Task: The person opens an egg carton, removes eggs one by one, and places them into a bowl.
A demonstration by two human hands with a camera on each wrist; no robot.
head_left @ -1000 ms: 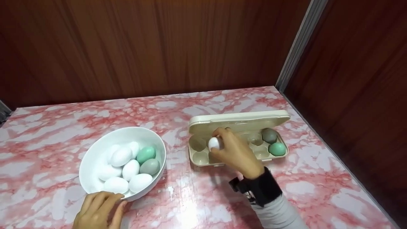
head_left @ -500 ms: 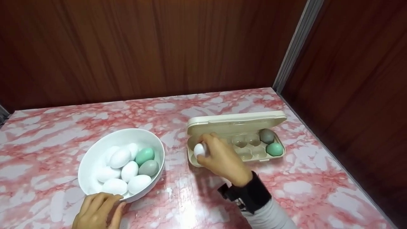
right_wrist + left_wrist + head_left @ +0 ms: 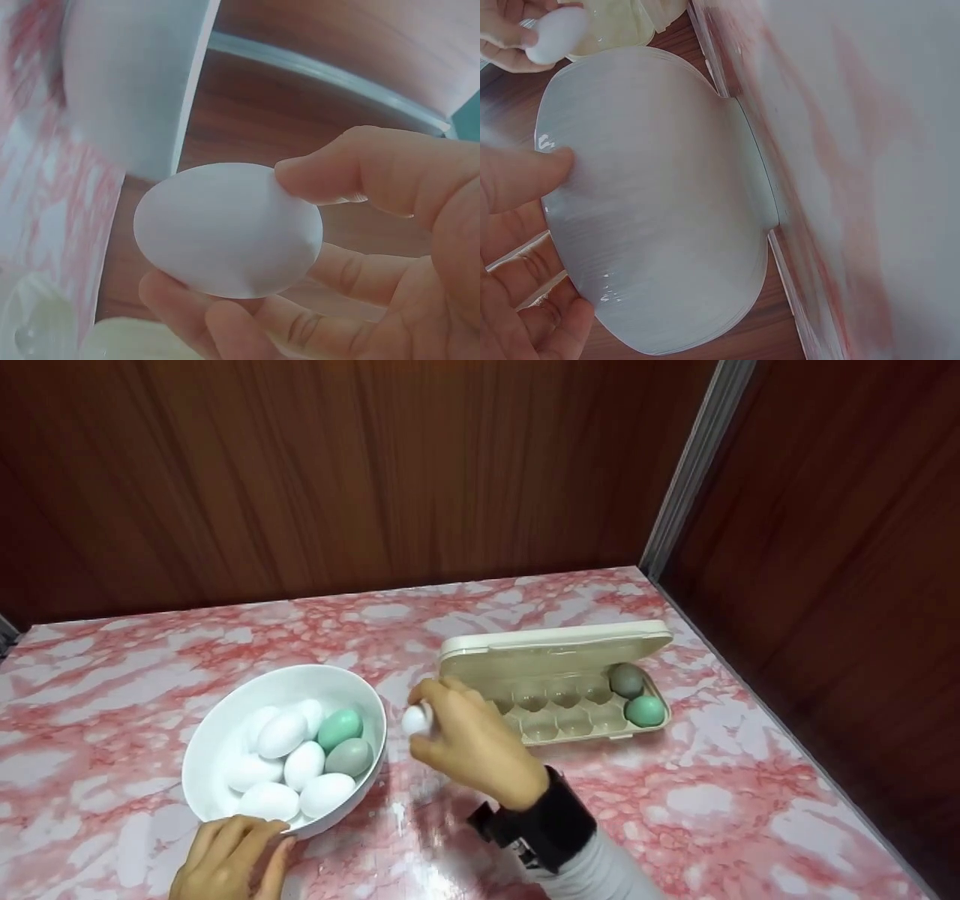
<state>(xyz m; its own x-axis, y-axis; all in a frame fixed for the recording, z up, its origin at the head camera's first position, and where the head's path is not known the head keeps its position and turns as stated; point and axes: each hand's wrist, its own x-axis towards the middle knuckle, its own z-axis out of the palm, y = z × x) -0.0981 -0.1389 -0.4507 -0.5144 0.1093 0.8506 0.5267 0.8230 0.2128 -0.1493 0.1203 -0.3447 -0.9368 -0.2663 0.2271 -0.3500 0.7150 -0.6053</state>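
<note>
Between the bowl and the carton, my right hand (image 3: 480, 739) holds a white egg (image 3: 225, 229) in its fingertips, thumb on one side and fingers on the other. The egg (image 3: 417, 721) is held just off the bowl's right rim. My left hand (image 3: 225, 859) grips the near rim of the white bowl (image 3: 217, 727), with the thumb (image 3: 536, 176) on the outside. In the bowl lie several white eggs (image 3: 304, 765), a green egg (image 3: 340, 729) and a grey egg (image 3: 349, 757). A cream egg carton (image 3: 559, 727) has its lid up; my right hand hides its left end.
A dark grey egg (image 3: 626, 680) and a green egg (image 3: 645, 711) sit in the carton's right end. The pink-and-white marbled table (image 3: 712, 810) meets brown wood-look panels (image 3: 337, 472) at the back and right, with a metal strip (image 3: 697, 465) in the corner.
My right hand has moved left with the white egg, from over the carton to near the bowl, uncovering more carton cups. The left hand stays on the bowl's rim.
</note>
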